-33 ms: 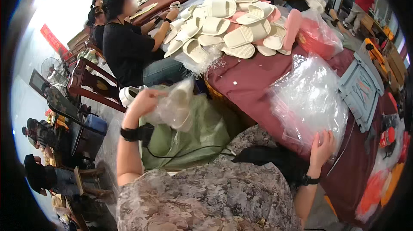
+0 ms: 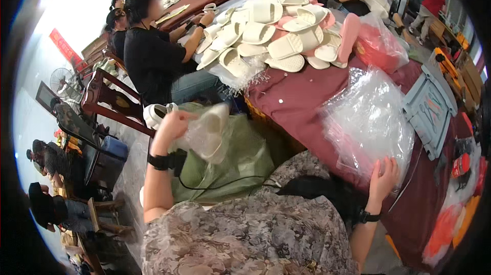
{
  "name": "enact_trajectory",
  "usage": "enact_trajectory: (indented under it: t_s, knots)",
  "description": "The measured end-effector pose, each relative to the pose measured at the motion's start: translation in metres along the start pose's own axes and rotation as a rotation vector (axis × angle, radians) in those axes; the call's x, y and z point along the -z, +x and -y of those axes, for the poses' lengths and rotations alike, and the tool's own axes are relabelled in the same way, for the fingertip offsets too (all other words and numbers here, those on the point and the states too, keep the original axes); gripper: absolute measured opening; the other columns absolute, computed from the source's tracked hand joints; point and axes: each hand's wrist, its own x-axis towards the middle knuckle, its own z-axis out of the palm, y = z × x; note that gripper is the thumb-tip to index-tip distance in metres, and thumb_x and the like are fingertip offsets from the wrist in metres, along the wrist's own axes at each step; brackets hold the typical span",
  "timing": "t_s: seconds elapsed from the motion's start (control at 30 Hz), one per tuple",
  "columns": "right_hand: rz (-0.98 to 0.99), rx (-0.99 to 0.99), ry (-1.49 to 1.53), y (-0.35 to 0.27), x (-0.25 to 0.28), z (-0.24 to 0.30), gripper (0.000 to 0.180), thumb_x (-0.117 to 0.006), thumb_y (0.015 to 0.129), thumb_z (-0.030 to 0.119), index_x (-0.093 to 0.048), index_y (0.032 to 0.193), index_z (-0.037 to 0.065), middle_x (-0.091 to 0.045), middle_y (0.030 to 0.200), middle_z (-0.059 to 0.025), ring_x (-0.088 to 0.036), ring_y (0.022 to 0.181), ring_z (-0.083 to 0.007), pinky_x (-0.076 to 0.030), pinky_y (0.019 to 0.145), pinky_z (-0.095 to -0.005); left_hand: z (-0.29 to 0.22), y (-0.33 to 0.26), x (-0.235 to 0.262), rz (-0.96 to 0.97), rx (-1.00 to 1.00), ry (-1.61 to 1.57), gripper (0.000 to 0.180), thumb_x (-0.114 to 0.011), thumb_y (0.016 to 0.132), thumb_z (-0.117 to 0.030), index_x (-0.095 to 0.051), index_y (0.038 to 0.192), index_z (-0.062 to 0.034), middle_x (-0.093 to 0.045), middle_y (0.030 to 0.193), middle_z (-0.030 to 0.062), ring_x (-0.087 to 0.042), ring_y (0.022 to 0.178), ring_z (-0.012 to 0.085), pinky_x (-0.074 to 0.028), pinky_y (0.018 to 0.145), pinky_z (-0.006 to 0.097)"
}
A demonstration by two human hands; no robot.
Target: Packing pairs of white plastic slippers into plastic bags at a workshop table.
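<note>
My left hand (image 2: 175, 125) is closed on the edge of a clear plastic bag with pale slippers (image 2: 207, 134) inside, blurred by motion. The bag hangs over a large green sack (image 2: 235, 144) beside my lap. Just behind that hand, some white slippers (image 2: 154, 115) show at the sack's far left edge. On the dark red tablecloth lies a loose pile of clear plastic bags (image 2: 371, 114), pinkish along its near left part. My right hand (image 2: 383, 179) rests on the pile's near edge, fingers apart and slightly bent, with no bag visibly gripped.
A heap of cream and pink slippers (image 2: 276, 32) covers the table's far part. Right of it stands a red container (image 2: 378, 47) under clear plastic. A grey-blue plastic crate or stool (image 2: 429, 111) lies at the right. A person in black (image 2: 151, 60) sits at the far left.
My left hand and the bagged slippers have shifted slightly toward me and down. My right hand stays at the near edge of the plastic bags.
</note>
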Motion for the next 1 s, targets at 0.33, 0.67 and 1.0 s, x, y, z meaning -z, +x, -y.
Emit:
enact_trajectory:
  t_s: [0.33,0.67,1.0]
  knots:
    - [0.050,-0.034,0.044,-0.003,0.003,0.003,0.035,-0.066,0.094,0.025,-0.067,0.119,0.002,-0.060,0.131,-0.0204,-0.052,0.124,-0.0397,-0.040,0.106,-0.0501,0.136,0.030,-0.022,-0.477,0.265,0.464,0.023,-0.059,0.084,-0.017,-0.079,0.094,-0.0120,-0.074,0.096,0.0180,-0.072,0.091,0.0363,-0.056,0.081,0.048]
    - [0.049,-0.032,0.048,0.001,0.005,0.007,0.036,-0.065,0.094,0.025,-0.066,0.120,0.000,-0.059,0.131,-0.0207,-0.052,0.123,-0.0395,-0.039,0.106,-0.0508,0.163,0.049,-0.161,-0.001,0.112,0.518,0.020,-0.061,0.087,-0.018,-0.078,0.095,-0.0115,-0.076,0.095,0.0122,-0.074,0.091,0.0310,-0.058,0.077,0.045]
    - [0.020,-0.014,0.042,-0.005,0.001,0.001,0.035,-0.068,0.091,0.023,-0.066,0.119,0.002,-0.059,0.129,-0.0199,-0.050,0.125,-0.0399,-0.039,0.106,-0.0504,0.113,0.044,-0.178,0.583,-0.215,-0.510,0.043,-0.057,0.080,0.003,-0.077,0.116,-0.0095,-0.075,0.094,0.0064,-0.061,0.079,0.0122,-0.051,0.073,0.032]
